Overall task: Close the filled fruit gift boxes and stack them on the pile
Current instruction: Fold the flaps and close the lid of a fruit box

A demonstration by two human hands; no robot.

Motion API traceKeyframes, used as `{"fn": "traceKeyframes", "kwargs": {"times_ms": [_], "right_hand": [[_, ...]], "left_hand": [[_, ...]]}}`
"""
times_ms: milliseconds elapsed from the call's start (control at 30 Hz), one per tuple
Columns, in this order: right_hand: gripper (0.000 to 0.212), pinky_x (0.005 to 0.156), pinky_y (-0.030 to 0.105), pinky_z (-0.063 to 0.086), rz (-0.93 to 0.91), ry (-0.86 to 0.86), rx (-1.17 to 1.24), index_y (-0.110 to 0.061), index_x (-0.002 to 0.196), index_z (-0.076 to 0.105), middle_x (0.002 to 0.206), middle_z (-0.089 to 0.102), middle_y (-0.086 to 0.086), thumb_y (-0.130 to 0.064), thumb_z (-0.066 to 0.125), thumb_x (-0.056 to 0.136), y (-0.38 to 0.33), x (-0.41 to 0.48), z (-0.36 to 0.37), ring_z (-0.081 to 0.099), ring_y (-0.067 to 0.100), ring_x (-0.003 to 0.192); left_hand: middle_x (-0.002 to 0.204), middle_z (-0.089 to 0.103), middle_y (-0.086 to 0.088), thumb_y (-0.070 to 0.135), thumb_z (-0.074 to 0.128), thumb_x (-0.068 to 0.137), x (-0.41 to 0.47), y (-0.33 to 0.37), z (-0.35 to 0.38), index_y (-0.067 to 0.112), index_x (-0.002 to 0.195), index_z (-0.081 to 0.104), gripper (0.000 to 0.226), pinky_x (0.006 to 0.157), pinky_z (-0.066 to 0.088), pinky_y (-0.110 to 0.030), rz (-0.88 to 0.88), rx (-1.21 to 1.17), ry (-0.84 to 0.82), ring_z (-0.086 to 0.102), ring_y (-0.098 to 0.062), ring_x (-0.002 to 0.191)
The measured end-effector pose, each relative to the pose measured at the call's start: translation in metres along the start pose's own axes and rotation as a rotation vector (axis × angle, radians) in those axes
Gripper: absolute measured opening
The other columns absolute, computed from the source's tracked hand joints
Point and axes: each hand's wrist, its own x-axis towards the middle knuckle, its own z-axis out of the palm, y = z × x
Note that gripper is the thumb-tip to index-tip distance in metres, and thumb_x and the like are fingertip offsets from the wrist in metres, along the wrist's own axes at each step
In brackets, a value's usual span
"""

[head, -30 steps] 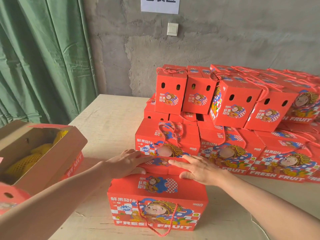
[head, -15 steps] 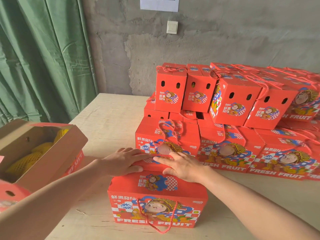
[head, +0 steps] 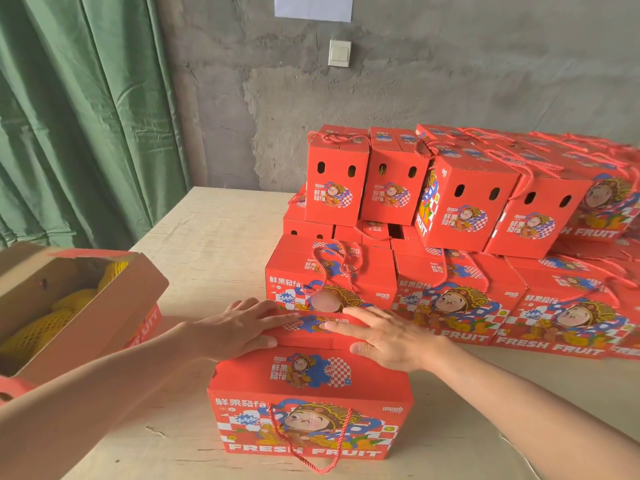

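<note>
Left grip [head: 239,329] and right grip [head: 389,337], fingers flat, press red cartoon-printed box [head: 304,375] top.

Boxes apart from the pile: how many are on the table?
2. One gift box sits nearest, under the left hand and right hand; one open box of yellow fruit stands at the left edge. Others may be out of frame.

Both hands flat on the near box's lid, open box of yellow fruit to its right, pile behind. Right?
No: head view shows the open box on its left. Left hand and right hand lie flat on the near box, pile behind.
</note>
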Motion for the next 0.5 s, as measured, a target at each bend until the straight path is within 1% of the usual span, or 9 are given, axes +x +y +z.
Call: {"fn": "traceKeyframes", "kwargs": {"times_ms": [133,267,333,400,500], "right_hand": [[0.048,0.111,0.054,0.028,-0.006,0.042,0.008,-0.069,0.131,-0.012,0.156,0.009,-0.003,-0.062,0.006,0.087,-0.003,0.000,0.002,0.015,0.025,0.141],[0.049,0.111,0.057,0.026,-0.020,0.030,0.014,-0.069,0.131,-0.013,0.157,0.005,-0.004,-0.068,0.006,0.086,0.001,0.000,0.004,0.012,0.024,0.142],[0.056,0.113,0.058,0.020,-0.027,0.027,0.016,-0.068,0.132,-0.016,0.159,-0.002,-0.005,-0.076,0.006,0.081,0.004,0.001,0.006,0.006,0.023,0.144],[0.063,0.115,0.057,0.011,-0.024,0.021,0.018,-0.066,0.131,-0.020,0.159,-0.011,-0.007,-0.081,0.004,0.075,0.006,0.003,0.009,-0.004,0.021,0.146],[0.070,0.116,0.052,-0.011,-0.032,0.026,0.007,-0.062,0.133,-0.023,0.155,-0.024,-0.006,-0.084,-0.003,0.069,0.004,0.005,0.017,-0.021,0.020,0.144]], "left_hand": [[0.148,0.021,0.009,0.070,0.000,0.083,0.001,0.001,0.004,0.062,0.134,-0.012,0.053,0.112,0.020,-0.036,-0.026,-0.014,0.043,0.025,-0.013,0.130],[0.148,0.018,0.013,0.071,0.003,0.084,0.002,0.005,0.005,0.066,0.130,-0.015,0.050,0.112,0.015,-0.037,-0.093,-0.077,0.016,0.021,-0.013,0.133],[0.148,0.019,0.012,0.067,0.005,0.086,0.001,0.005,0.004,0.067,0.129,-0.014,0.047,0.112,0.012,-0.037,-0.105,-0.113,0.016,0.020,-0.013,0.134],[0.148,0.019,0.011,0.063,0.003,0.087,-0.001,0.007,0.004,0.064,0.131,-0.015,0.048,0.114,0.007,-0.038,-0.113,-0.092,0.020,0.017,-0.012,0.135],[0.152,0.013,0.009,0.062,-0.001,0.086,-0.002,0.011,0.004,0.055,0.134,-0.023,0.052,0.116,-0.005,-0.046,-0.123,0.006,-0.003,0.008,-0.013,0.140]]}}
